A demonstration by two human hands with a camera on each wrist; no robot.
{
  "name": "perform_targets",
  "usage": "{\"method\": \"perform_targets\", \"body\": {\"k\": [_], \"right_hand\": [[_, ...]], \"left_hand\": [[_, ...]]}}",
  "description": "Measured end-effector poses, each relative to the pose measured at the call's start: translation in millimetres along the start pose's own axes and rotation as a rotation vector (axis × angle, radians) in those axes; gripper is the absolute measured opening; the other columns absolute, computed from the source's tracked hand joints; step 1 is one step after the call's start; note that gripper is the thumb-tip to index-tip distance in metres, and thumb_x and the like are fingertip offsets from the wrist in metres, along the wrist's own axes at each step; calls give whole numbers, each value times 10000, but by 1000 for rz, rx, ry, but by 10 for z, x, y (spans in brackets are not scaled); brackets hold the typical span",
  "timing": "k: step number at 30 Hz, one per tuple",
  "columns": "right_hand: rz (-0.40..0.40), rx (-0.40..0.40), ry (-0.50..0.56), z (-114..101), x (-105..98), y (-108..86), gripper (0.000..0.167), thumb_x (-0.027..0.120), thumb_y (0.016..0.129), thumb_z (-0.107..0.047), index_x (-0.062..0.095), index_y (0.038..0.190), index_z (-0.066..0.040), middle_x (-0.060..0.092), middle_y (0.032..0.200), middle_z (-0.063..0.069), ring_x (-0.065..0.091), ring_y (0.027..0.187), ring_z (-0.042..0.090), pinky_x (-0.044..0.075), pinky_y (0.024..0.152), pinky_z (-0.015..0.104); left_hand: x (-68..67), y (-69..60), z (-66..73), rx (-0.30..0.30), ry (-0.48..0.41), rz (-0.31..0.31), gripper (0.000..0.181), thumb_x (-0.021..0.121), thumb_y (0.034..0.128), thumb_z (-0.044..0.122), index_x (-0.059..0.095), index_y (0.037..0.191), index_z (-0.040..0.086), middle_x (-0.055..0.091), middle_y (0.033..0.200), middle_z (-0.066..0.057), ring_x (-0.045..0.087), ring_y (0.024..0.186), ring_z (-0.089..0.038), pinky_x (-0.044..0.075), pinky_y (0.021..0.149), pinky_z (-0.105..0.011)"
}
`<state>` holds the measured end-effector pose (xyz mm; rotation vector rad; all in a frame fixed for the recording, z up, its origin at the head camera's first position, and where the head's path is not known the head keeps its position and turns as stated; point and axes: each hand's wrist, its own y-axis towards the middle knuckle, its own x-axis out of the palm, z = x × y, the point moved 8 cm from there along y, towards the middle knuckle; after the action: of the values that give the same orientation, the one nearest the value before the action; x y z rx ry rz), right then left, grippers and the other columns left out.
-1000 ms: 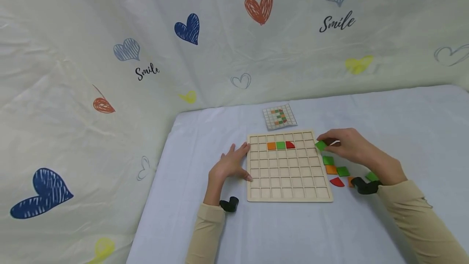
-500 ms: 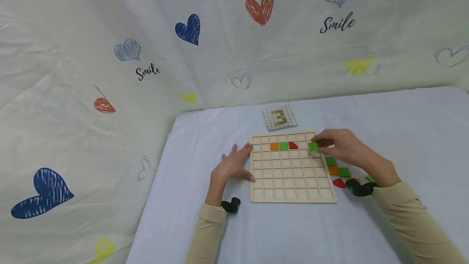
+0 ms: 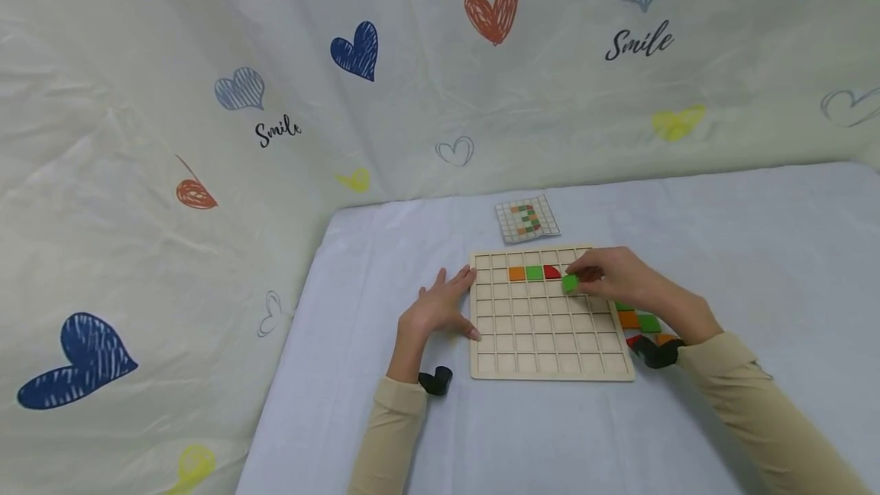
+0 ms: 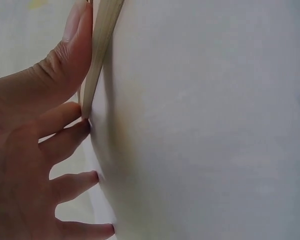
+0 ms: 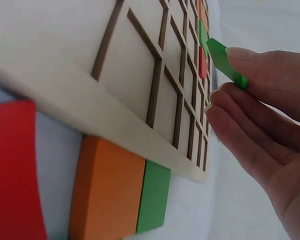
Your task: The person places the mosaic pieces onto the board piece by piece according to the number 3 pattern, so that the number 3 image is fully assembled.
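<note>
A pale wooden grid board [image 3: 543, 342] lies on the table. In its second row sit an orange square tile [image 3: 517, 273], a green square tile [image 3: 534, 273] and a red quarter-round tile [image 3: 552, 272], side by side. My right hand [image 3: 622, 277] pinches another green square tile [image 3: 570, 283] between thumb and fingers, just over the board below and right of the red piece. In the right wrist view that held tile [image 5: 225, 61] is tilted and apart from the grid. My left hand [image 3: 440, 310], fingers spread, touches the board's left edge; in the left wrist view its thumb [image 4: 72, 55] rests along that edge.
Beyond the board lies a small pattern card [image 3: 528, 219] with a coloured grid design. Right of the board are loose tiles, among them an orange one [image 3: 629, 319] and a green one [image 3: 649, 323], partly behind my right wrist. A printed cloth backdrop [image 3: 412, 98] rises behind the table.
My right hand has carried the green tile leftward from beyond the board's right edge to over the grid. The board shifted slightly right in view; my left hand stays at its edge.
</note>
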<state>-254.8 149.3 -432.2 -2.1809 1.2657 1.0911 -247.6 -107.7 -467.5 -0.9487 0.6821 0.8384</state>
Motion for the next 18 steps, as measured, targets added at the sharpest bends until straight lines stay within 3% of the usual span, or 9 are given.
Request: {"method": "perform_targets", "body": {"k": [10,18], "right_hand": [[-24,18,18,12,133,132,245,805,879,-89,778,1110,-14,740,1010,62,615,842,170,548,751,334],[-8,-32,1,-57,190,166,223,803,867,-43,769,1079,16,742,1027,107,686,873,222,582,757,362]], "left_hand": [[-9,45,13,-13,21,-12,1185,948,719,275,226,1658,223,143,1730,75,14,1609,-347,110,1222,-717],[-21,34,33,-7,9,-11,1185,952,717,262,232,1657,215,153,1730,65,16,1609,-351,104,1221,-721]]}}
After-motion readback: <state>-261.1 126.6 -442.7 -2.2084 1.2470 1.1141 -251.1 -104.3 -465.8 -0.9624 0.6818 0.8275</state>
